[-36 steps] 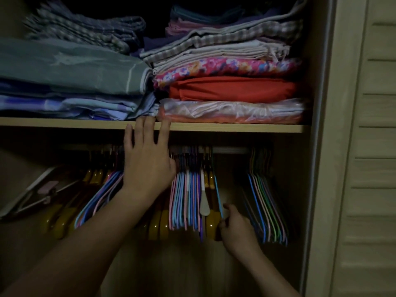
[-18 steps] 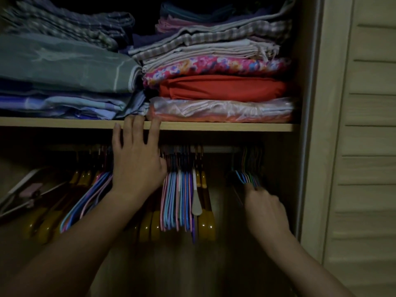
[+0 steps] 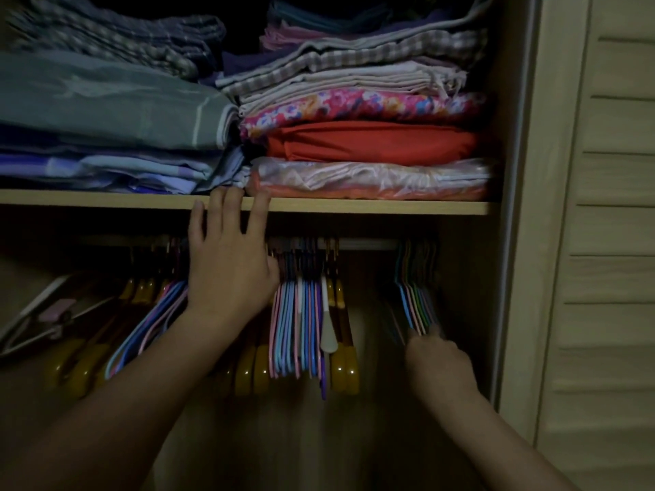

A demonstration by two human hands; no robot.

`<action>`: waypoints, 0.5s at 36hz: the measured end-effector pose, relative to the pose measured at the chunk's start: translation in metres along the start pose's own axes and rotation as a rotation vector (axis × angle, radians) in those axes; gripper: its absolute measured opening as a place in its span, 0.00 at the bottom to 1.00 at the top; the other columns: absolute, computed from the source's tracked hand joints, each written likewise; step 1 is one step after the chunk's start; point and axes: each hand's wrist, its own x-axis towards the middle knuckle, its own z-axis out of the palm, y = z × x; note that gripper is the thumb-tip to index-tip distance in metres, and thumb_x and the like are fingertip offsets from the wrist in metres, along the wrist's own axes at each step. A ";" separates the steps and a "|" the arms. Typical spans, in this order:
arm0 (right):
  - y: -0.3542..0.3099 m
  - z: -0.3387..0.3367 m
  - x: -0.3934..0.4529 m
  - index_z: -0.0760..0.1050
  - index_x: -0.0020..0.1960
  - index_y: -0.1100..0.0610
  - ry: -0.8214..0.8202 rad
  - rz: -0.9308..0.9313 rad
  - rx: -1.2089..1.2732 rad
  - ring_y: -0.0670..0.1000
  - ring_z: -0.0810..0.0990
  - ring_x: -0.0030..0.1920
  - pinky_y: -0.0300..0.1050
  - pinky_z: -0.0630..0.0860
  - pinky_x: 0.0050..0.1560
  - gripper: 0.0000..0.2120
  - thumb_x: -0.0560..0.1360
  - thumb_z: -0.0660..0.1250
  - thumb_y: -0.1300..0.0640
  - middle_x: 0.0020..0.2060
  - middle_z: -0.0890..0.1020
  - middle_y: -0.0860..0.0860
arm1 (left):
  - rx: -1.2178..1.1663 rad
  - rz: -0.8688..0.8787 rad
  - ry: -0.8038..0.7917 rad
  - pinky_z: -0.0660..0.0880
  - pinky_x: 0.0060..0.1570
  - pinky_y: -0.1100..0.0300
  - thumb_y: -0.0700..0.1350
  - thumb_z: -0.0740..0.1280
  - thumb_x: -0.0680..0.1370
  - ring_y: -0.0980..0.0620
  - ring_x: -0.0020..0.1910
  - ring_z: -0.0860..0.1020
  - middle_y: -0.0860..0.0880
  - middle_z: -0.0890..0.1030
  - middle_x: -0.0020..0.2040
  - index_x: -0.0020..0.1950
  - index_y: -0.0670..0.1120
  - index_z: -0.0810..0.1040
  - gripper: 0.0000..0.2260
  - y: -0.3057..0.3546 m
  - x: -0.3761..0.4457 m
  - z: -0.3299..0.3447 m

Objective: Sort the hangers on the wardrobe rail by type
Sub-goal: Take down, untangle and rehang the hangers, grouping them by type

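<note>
- While the left hand (image 3: 230,274) is reaching up with straight fingers, its fingertips (image 3: 227,196) are touching the front edge of the pale wooden shelf (image 3: 390,207) and its thumb side is pressing against the middle bunch of thin pink, blue and white wire hangers (image 3: 296,324) hanging mid-rail.
- Blurred right hand (image 3: 437,359) is sitting at the bottom of the small bunch of thin multicoloured wire hangers (image 3: 416,303) at the right end of the metal wardrobe rail (image 3: 365,243); fingers look curled round the lower ends, likely gripping them, though blur is hiding the detail.
- Thick yellow-brown wooden hangers (image 3: 342,363) are hanging mixed among the middle wire ones, with more wood and wire at the left end (image 3: 141,313); sorting looks far from done.
- Risk: tugging the right bunch by its bottoms could be swinging hooks off the rail, dropping several.
- Risk: thin wires are sitting tight, so hooks could tangle and drag a neighbour along.
- Risk: dim light is making types easy to misjudge.
- Risk: leaning on the shelf could be nudging the plastic-wrapped folded cloth (image 3: 368,178) at its front edge.
</note>
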 end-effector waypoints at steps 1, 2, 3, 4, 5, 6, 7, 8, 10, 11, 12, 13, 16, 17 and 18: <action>-0.002 -0.002 -0.003 0.62 0.75 0.52 0.022 -0.014 0.004 0.55 0.80 0.57 0.46 0.78 0.49 0.26 0.79 0.63 0.59 0.72 0.65 0.59 | 0.004 0.000 -0.003 0.52 0.76 0.39 0.49 0.68 0.71 0.37 0.78 0.56 0.37 0.60 0.76 0.80 0.46 0.54 0.40 0.000 0.000 0.000; -0.004 -0.006 -0.008 0.62 0.74 0.51 0.074 -0.030 0.028 0.54 0.80 0.55 0.45 0.78 0.48 0.25 0.79 0.64 0.57 0.72 0.64 0.58 | 0.008 0.004 -0.006 0.51 0.77 0.39 0.49 0.67 0.72 0.37 0.78 0.55 0.37 0.60 0.76 0.80 0.46 0.54 0.40 0.001 0.000 0.000; -0.008 -0.009 -0.012 0.64 0.73 0.50 0.139 -0.060 0.078 0.53 0.80 0.53 0.44 0.78 0.47 0.23 0.80 0.64 0.55 0.71 0.65 0.56 | 0.016 0.001 -0.009 0.51 0.77 0.39 0.50 0.67 0.72 0.38 0.78 0.55 0.37 0.60 0.76 0.80 0.46 0.53 0.40 0.001 -0.001 0.000; -0.012 -0.011 -0.015 0.66 0.71 0.49 0.193 -0.097 0.153 0.51 0.80 0.53 0.42 0.78 0.47 0.20 0.80 0.63 0.53 0.68 0.67 0.53 | 0.020 -0.003 -0.009 0.52 0.77 0.39 0.50 0.67 0.72 0.38 0.78 0.55 0.37 0.59 0.76 0.80 0.46 0.53 0.40 0.001 -0.001 0.000; -0.016 -0.012 -0.017 0.67 0.69 0.48 0.214 -0.126 0.240 0.49 0.79 0.53 0.40 0.77 0.48 0.17 0.81 0.61 0.51 0.66 0.69 0.50 | 0.020 -0.005 -0.008 0.52 0.76 0.38 0.50 0.67 0.72 0.37 0.78 0.55 0.37 0.59 0.77 0.80 0.46 0.53 0.40 0.002 -0.001 0.001; -0.021 -0.013 -0.017 0.69 0.68 0.47 0.202 -0.141 0.334 0.47 0.77 0.53 0.39 0.75 0.48 0.15 0.81 0.60 0.50 0.63 0.71 0.48 | 0.021 -0.007 -0.009 0.52 0.76 0.38 0.50 0.67 0.72 0.37 0.78 0.55 0.37 0.59 0.77 0.80 0.46 0.53 0.40 0.002 -0.001 0.001; -0.025 -0.012 -0.015 0.70 0.67 0.47 0.163 -0.148 0.424 0.45 0.76 0.54 0.39 0.74 0.50 0.14 0.82 0.60 0.50 0.61 0.73 0.46 | 0.019 -0.008 -0.010 0.52 0.76 0.38 0.50 0.67 0.71 0.37 0.78 0.55 0.36 0.59 0.77 0.80 0.45 0.53 0.41 0.002 0.000 0.002; -0.028 -0.008 -0.011 0.70 0.67 0.47 0.111 -0.147 0.511 0.44 0.75 0.54 0.40 0.75 0.52 0.15 0.81 0.60 0.49 0.60 0.73 0.45 | 0.017 -0.008 -0.008 0.52 0.76 0.38 0.50 0.67 0.71 0.37 0.78 0.55 0.36 0.59 0.77 0.80 0.45 0.53 0.41 0.003 0.000 0.002; -0.032 0.001 -0.004 0.68 0.71 0.48 0.005 -0.101 0.677 0.47 0.74 0.59 0.44 0.75 0.57 0.19 0.81 0.61 0.47 0.62 0.73 0.46 | 0.013 -0.005 -0.002 0.52 0.76 0.38 0.50 0.67 0.71 0.37 0.78 0.55 0.37 0.59 0.76 0.81 0.46 0.53 0.41 0.003 -0.001 0.003; -0.033 0.008 -0.001 0.67 0.73 0.49 -0.041 -0.063 0.748 0.48 0.74 0.61 0.45 0.75 0.59 0.21 0.81 0.61 0.47 0.64 0.72 0.47 | 0.010 -0.004 0.000 0.52 0.76 0.38 0.50 0.67 0.72 0.37 0.78 0.55 0.37 0.59 0.76 0.81 0.46 0.52 0.41 0.003 -0.001 0.002; -0.033 0.015 0.002 0.65 0.74 0.49 -0.079 -0.020 0.815 0.50 0.74 0.63 0.45 0.74 0.59 0.23 0.81 0.60 0.46 0.67 0.71 0.49 | 0.007 -0.003 -0.001 0.52 0.76 0.38 0.49 0.67 0.72 0.37 0.78 0.55 0.37 0.60 0.76 0.81 0.46 0.52 0.41 0.002 -0.001 0.002; -0.034 0.023 0.004 0.65 0.75 0.50 -0.117 0.021 0.878 0.51 0.73 0.65 0.44 0.73 0.60 0.24 0.81 0.60 0.46 0.68 0.70 0.50 | 0.006 -0.003 -0.002 0.52 0.76 0.38 0.49 0.67 0.72 0.37 0.78 0.55 0.37 0.60 0.77 0.81 0.46 0.52 0.41 0.002 -0.001 0.002; -0.041 0.042 0.008 0.66 0.73 0.49 -0.297 0.166 1.108 0.54 0.75 0.65 0.49 0.75 0.63 0.23 0.80 0.62 0.44 0.68 0.73 0.53 | 0.004 -0.004 -0.012 0.52 0.76 0.38 0.50 0.67 0.71 0.38 0.78 0.55 0.37 0.60 0.77 0.80 0.46 0.53 0.40 0.002 -0.001 0.000; -0.045 0.045 0.008 0.69 0.70 0.49 -0.368 0.213 1.207 0.53 0.77 0.61 0.52 0.76 0.62 0.20 0.80 0.63 0.45 0.64 0.76 0.53 | 0.002 -0.007 -0.015 0.52 0.76 0.38 0.50 0.67 0.71 0.38 0.78 0.55 0.38 0.60 0.77 0.80 0.47 0.53 0.40 0.002 0.000 -0.001; -0.048 0.044 0.007 0.71 0.65 0.49 -0.436 0.248 1.306 0.53 0.79 0.57 0.52 0.77 0.61 0.14 0.81 0.63 0.47 0.58 0.80 0.52 | 0.002 -0.010 -0.018 0.53 0.76 0.38 0.50 0.67 0.71 0.38 0.78 0.55 0.38 0.60 0.77 0.80 0.47 0.54 0.40 0.002 0.000 -0.002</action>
